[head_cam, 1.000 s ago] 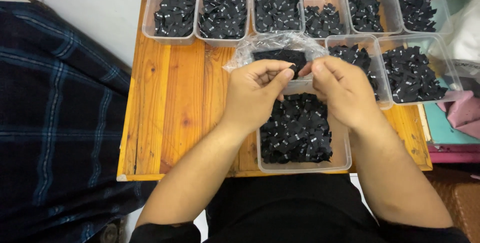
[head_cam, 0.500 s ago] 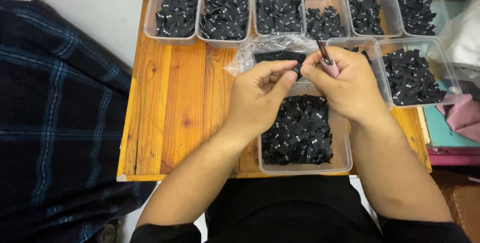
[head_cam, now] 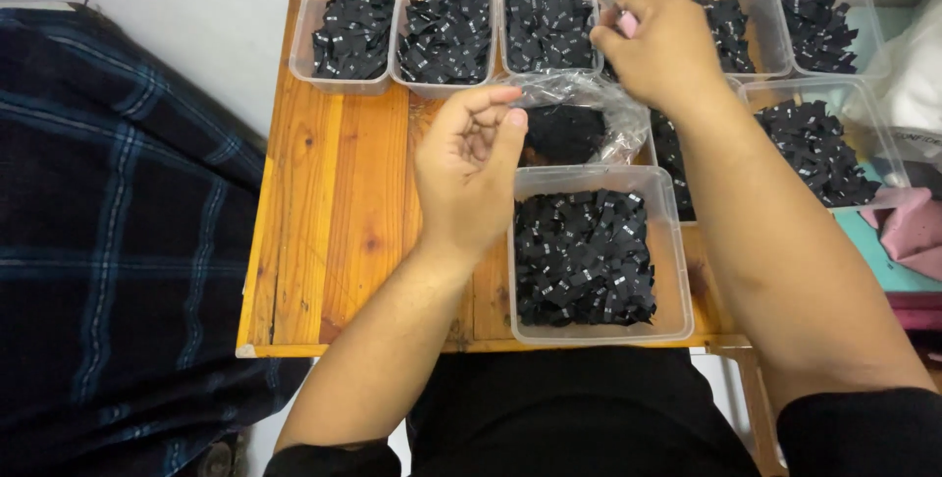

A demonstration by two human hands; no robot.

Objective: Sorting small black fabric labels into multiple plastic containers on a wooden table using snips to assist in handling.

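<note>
- Two hands work above a small wooden table [head_cam: 334,212] which carries many clear plastic tubs.
- Our right hand [head_cam: 662,45] reaches to the back row and pinches a thin tool with a pink handle [head_cam: 621,14], maybe tweezers. The fingers are closed around it, with the tip over the tub of black labels [head_cam: 548,11]. We cannot tell if the tip holds a label.
- Our left hand [head_cam: 471,168] hovers half curled just beside the near tub [head_cam: 594,256]. Thumb and fingers are loosely apart and hold nothing that we can see.
- We judge the near tub sits closest to the body so both hands reach it easily. It is full of small black labels with white marks.
- A clear plastic bag [head_cam: 579,119] with more black pieces lies between the near tub and the back row.
- Other tubs at the back and the right hold the same black pieces.
</note>
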